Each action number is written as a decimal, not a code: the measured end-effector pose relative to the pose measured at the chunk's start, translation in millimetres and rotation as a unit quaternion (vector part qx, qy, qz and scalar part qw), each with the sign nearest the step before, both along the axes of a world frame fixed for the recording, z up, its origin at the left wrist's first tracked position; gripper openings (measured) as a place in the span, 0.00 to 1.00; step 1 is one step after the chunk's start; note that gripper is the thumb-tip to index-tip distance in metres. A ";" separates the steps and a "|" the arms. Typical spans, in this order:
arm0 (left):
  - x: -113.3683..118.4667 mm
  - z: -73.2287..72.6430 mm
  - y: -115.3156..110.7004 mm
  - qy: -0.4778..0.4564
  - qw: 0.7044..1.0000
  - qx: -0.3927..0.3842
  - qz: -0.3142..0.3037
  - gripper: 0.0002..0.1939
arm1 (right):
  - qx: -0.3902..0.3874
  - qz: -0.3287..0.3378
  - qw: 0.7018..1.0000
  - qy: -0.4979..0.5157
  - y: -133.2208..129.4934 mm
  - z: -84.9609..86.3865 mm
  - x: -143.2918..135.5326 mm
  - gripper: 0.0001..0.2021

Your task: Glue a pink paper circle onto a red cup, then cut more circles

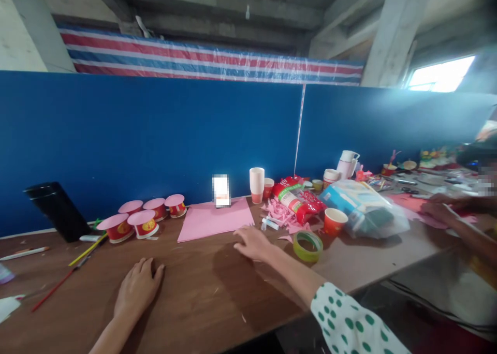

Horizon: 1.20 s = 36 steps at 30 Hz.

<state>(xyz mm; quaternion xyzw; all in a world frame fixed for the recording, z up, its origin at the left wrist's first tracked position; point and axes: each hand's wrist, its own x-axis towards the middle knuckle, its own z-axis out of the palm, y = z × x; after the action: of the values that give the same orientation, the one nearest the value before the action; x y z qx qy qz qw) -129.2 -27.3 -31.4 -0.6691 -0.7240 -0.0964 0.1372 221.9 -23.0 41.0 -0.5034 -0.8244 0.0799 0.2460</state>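
My left hand [137, 288] rests palm down on the brown tabletop, its fingers stretched out and nothing in it. My right hand [253, 243] is at the lower right edge of a pink sheet of paper [212, 222], with thumb and fingers apart and nothing visible in them. Whether its fingertips touch the sheet I cannot tell. Beyond my left hand stand several short red cups [143, 224] topped with pink paper discs. A glue-like white tube [271, 223] and a roll of yellow-green tape [308, 247] lie to the right of my right hand.
A dark bottle [58, 211] leans at the left, near a yellow stick [88, 249]. Rightward are stacked paper cups [257, 184], a red packet [298, 198], pink paper shreds [282, 215], an orange cup [335, 222] and a plastic bag [361, 209]. Another person's hands [438, 209] work at far right.
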 end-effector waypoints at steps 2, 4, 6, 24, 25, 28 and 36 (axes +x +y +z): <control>1.7 2.7 -2.5 -0.018 1.000 -0.007 0.011 0.33 | -0.006 -0.086 0.996 -0.022 9.0 6.3 31.6 0.16; 3.3 5.0 -5.0 -0.032 0.999 -0.011 0.017 0.33 | -0.015 -0.168 0.985 -0.045 17.4 9.1 56.6 0.15; 4.4 6.5 -6.8 -0.039 0.999 -0.012 0.021 0.33 | -0.032 -0.225 0.972 -0.067 23.6 7.9 71.4 0.14; 7.2 10.6 -11.0 -0.053 0.998 -0.007 0.021 0.31 | -0.099 -0.383 0.917 -0.051 27.3 -11.8 57.5 0.17; 7.1 10.6 -10.8 -0.053 0.998 -0.008 0.022 0.31 | -0.099 -0.381 0.918 -0.046 26.5 -13.3 54.8 0.18; 7.6 10.6 -10.7 -0.055 0.998 -0.008 0.023 0.31 | -0.101 -0.377 0.920 -0.029 23.9 -18.1 48.1 0.19; 3.3 11.4 -11.5 -0.075 0.997 0.004 -0.004 0.28 | -0.088 -0.346 0.933 0.052 11.6 -7.1 46.7 0.14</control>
<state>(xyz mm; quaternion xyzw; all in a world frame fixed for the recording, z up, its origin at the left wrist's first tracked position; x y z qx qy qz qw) -125.9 -38.8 -20.0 -0.6626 -0.7289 -0.1498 0.0851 268.6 -11.4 33.9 -0.7720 -0.5750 0.0880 0.2561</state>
